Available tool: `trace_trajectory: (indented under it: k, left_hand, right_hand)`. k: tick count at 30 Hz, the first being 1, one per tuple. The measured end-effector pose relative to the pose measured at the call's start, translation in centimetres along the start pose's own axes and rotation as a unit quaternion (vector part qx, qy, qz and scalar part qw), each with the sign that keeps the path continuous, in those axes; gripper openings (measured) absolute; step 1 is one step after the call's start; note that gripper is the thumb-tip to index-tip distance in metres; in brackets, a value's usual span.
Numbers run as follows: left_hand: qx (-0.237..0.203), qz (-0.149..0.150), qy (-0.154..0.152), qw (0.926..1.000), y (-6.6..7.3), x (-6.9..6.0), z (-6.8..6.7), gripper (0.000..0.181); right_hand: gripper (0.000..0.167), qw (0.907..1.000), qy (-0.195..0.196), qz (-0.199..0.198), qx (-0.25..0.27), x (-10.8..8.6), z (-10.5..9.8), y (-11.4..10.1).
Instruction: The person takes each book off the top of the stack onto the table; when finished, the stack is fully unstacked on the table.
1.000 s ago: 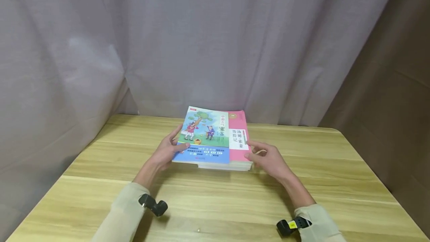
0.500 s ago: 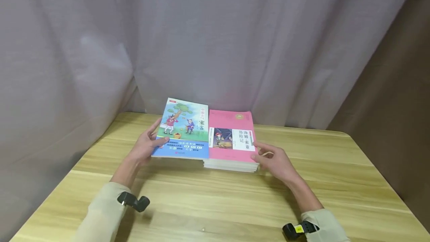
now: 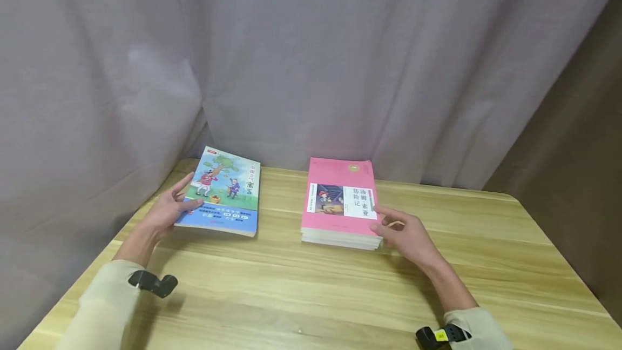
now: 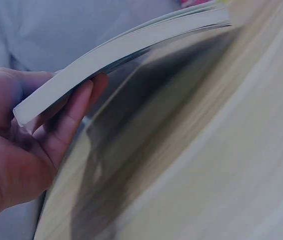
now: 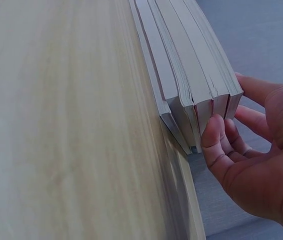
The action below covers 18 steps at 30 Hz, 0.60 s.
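Note:
In the head view my left hand (image 3: 162,209) grips the left edge of a blue-green picture-cover book (image 3: 224,193), thumb on its cover. The left wrist view has fingers beneath that book (image 4: 116,50), which is raised over the table with a shadow under it. Pink-covered on top, a stack of several paperbacks (image 3: 335,172) lies at the table's middle back. My right hand (image 3: 405,236) touches the right side of this stack near its front corner. Seen from the right wrist, the loosely bent fingers (image 5: 211,132) rest against the edges of the upper books (image 5: 201,75).
A light wood table (image 3: 272,285) lies under everything. Grey curtain cloth (image 3: 291,58) hangs close behind the table's back edge, and a darker drape (image 3: 578,139) is at the right. A strip of table separates the held book from the stack.
My left hand has carried the blue-green book leftward off the pink-topped stack, uncovering its whole cover. My right hand stays at the stack's right side.

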State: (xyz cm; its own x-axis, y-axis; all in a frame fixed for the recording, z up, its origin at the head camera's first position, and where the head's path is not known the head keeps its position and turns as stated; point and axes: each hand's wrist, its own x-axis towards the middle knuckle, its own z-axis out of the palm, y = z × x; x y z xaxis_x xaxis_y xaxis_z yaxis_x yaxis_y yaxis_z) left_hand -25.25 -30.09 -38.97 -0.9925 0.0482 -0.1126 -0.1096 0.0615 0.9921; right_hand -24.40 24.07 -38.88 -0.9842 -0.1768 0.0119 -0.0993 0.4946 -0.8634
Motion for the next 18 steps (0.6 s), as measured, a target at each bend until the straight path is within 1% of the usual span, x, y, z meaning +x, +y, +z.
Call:
trace_trajectory:
  k: [4,8,13,15,18]
  left_hand:
    - [0.033,-0.012,-0.002,0.9994,-0.5,-0.2,-1.4,0.093]
    - [0.082,-0.031,0.011,0.9961,-0.7,-0.5,-2.6,0.092]
    - [0.163,-0.05,0.036,0.9847,-0.7,-0.4,-3.3,0.088]
    - [0.184,-0.06,0.048,0.9798,-0.7,-0.3,-3.5,0.087]
    - [0.203,-0.072,0.062,0.9745,-1.1,-0.2,-4.1,0.085]
  right_hand:
    - [0.061,1.0,0.002,-0.003,0.001,-0.2,-0.3,-0.1]
    - [0.061,0.9999,-0.005,-0.011,0.006,-0.2,-0.4,-0.2]
    - [0.062,1.0,-0.003,-0.006,0.007,-0.2,-0.3,-0.3]
    - [0.062,1.0,-0.001,-0.005,0.005,-0.3,-0.2,-0.2]
    - [0.061,1.0,-0.001,-0.007,0.007,-0.3,-0.2,-0.3]
